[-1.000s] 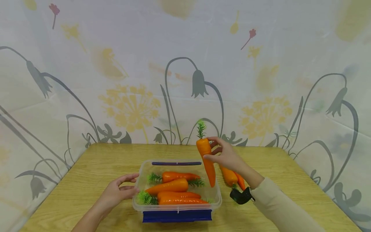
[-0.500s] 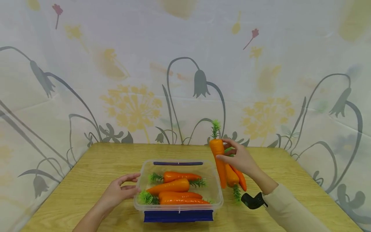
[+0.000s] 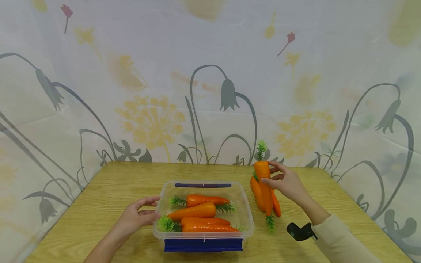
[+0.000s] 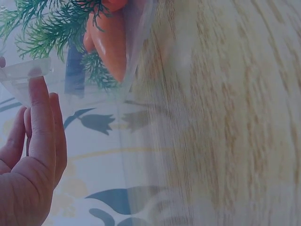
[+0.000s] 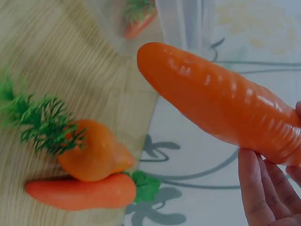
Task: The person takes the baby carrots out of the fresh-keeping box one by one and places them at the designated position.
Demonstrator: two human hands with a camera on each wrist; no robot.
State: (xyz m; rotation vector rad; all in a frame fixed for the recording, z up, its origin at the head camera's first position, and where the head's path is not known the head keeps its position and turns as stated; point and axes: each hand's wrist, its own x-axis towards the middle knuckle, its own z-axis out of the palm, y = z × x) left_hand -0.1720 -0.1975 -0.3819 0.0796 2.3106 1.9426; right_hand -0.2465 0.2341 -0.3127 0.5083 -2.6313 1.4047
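Observation:
My right hand (image 3: 289, 184) pinches an upright carrot (image 3: 262, 171), its green top up and its tip down, over two carrots (image 3: 257, 190) lying to the right of the box. The right wrist view shows the held carrot (image 5: 216, 96) large, with the fingers (image 5: 256, 188) against its thick end. A clear plastic box (image 3: 246, 219) with blue latches holds several orange carrots (image 3: 197, 211) with green tops. My left hand (image 3: 133, 217) touches the box's left side with its fingers extended; in the left wrist view a fingertip of that hand (image 4: 40, 141) meets the clear rim.
The box stands on a wood-grain table (image 3: 131, 175). Behind the table hangs a pale cloth (image 3: 210, 44) printed with flowers. A black object (image 3: 299, 232) sits at the right wrist, beside the beige sleeve (image 3: 342, 237).
My right hand has carried the carrot rightward from above the box's right edge to over the two lying carrots. The left hand stays at the box.

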